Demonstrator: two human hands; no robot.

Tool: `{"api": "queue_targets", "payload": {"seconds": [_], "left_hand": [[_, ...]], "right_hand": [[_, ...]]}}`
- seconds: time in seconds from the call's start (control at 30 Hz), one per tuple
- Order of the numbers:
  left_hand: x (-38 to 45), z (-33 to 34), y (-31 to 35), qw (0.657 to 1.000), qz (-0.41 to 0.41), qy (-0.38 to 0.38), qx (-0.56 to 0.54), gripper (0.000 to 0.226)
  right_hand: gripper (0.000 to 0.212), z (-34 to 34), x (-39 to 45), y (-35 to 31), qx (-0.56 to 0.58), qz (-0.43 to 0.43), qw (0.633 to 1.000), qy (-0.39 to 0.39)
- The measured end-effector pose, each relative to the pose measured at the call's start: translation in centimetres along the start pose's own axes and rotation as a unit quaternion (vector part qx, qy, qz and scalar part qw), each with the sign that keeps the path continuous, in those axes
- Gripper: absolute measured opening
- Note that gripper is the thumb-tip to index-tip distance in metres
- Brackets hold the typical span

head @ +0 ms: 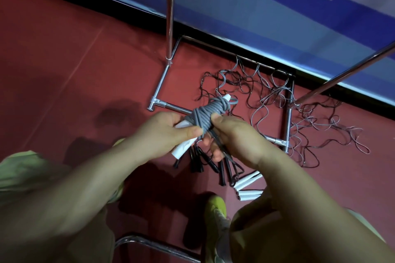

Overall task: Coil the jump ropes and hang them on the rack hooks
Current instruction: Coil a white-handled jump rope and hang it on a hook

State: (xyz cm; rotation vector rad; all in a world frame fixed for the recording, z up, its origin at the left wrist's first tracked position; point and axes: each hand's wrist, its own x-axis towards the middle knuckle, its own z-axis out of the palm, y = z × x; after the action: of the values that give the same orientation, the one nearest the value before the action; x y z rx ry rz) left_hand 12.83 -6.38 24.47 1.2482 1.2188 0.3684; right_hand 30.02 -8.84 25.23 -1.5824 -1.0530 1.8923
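I hold a grey jump rope (210,112) wound in tight turns around its white handles. My left hand (164,132) grips the lower white handle (183,147), thumb pressed on the coil. My right hand (233,132) pinches the wound cord from the right, fingers curled under it. A second white handle tip (227,97) sticks out at the top of the bundle. Behind my hands stands the chrome rack (170,15), its base frame (159,85) on the red floor. No hooks are in view.
Several loose ropes (277,100), grey and dark, lie tangled across the rack base and the floor to the right. Black handles (222,171) and white handles (249,181) lie below my hands. A blue wall panel (256,6) runs behind. My shoe (215,209) is near a chrome bar (154,243).
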Motion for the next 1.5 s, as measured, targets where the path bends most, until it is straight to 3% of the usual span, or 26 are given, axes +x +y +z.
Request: {"api": "queue_targets", "payload": {"seconds": [0.13, 0.33, 0.47, 0.63, 0.77, 0.9, 1.03, 1.1, 1.17, 1.23, 1.27, 1.33, 1.37, 1.43, 1.5], "left_hand": [[0.2, -0.1, -0.4, 0.995, 0.025, 0.04, 0.093, 0.022], [0.5, -0.4, -0.7, 0.99, 0.022, 0.058, 0.123, 0.021], [0.6, -0.3, -0.6, 0.986, 0.019, 0.078, 0.147, 0.022], [0.2, -0.3, -0.6, 0.96, 0.041, 0.104, 0.257, 0.032], [0.1, -0.3, -0.9, 0.941, 0.066, 0.09, 0.32, 0.042], [-0.1, 0.2, -1.2, 0.885, 0.117, 0.116, 0.436, 0.047], [-0.2, 0.6, -1.5, 0.84, 0.188, 0.148, 0.487, 0.049], [-0.6, 0.7, -1.4, 0.849, 0.22, 0.145, 0.459, 0.049], [-0.8, 0.6, -1.4, 0.912, 0.204, 0.114, 0.336, 0.05], [0.3, 0.6, -1.8, 0.978, 0.103, 0.078, 0.162, 0.056], [1.0, 0.6, -1.8, 0.994, 0.044, 0.067, 0.069, 0.06], [1.5, 0.5, -1.1, 0.991, -0.086, 0.02, -0.102, 0.065], [1.2, 0.4, -0.8, 0.981, -0.126, -0.038, -0.14, 0.067], [0.5, -0.1, -0.1, 0.965, -0.157, -0.167, -0.126, 0.076], [-0.3, -0.5, 0.3, 0.952, -0.152, -0.219, -0.148, 0.072]], "right_hand": [[0.045, 0.2, 0.1, 0.0, -0.029, 0.028, 0.999, 0.007], [0.049, 0.4, 0.0, 0.2, -0.167, -0.001, 0.983, 0.074], [0.05, 0.6, 0.0, -0.1, -0.197, -0.011, 0.975, 0.098], [0.042, 1.2, -0.2, 0.0, -0.097, 0.035, 0.993, 0.053], [0.061, 1.2, 0.2, 0.5, -0.041, 0.08, 0.994, 0.054], [0.069, 1.5, 0.5, 0.8, -0.005, 0.117, 0.99, 0.076], [0.059, 1.5, 0.6, 0.7, 0.044, 0.116, 0.989, 0.084], [0.049, 1.3, 0.6, 0.6, 0.062, 0.107, 0.988, 0.096], [0.042, 1.2, 0.6, 0.3, 0.072, 0.089, 0.986, 0.123], [0.037, 1.2, 0.5, 0.1, 0.081, 0.06, 0.984, 0.146], [0.036, 1.2, 0.5, 0.0, 0.085, 0.041, 0.984, 0.151], [0.039, 1.1, 0.3, -0.3, 0.09, -0.004, 0.986, 0.141], [0.039, 1.0, 0.3, -0.5, 0.089, -0.027, 0.987, 0.13], [0.032, 0.9, 0.3, -0.5, 0.077, -0.065, 0.989, 0.111], [0.029, 0.8, 0.3, -0.4, 0.061, -0.082, 0.991, 0.088]]}}
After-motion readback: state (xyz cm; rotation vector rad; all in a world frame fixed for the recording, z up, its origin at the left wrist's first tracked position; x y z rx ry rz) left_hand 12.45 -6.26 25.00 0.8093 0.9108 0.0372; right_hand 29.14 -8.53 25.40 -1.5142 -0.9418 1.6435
